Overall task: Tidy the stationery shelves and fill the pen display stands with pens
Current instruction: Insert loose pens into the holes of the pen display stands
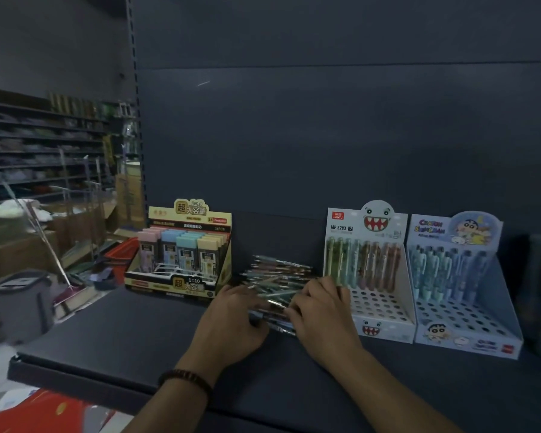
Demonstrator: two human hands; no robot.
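Progress:
- 2 pen stands sit side by side on the shelf (132,335), right of centre: monster stand (380,310) and cartoon stand (469,320).
- In both, only the far rows hold upright pens. The near rows of holes are bare, so the filling looks well short of half done.
- Loose pens (278,271) lie in a flat pile on the shelf between the lead box (181,254) and the monster stand, none yet sorted.
- Left grip (231,320) has its fingers curled onto the near left end of the pile. Right grip (322,314) has its fingers curled over the near right end. Blur hides whether 1 pen or several are pinched. The step looks like gathering a bunch.

Room and edges:
- The right grip is just beside the monster stand's left wall, so a sideways move could nudge that stand.
- The pile lies well in from the shelf's front lip, with bare shelf near and to the left in front of the lead box.
- The back panel closes off the far side, while the space above the stands is open for lowering pens in.
- A dark container at far right is too blurred to identify.
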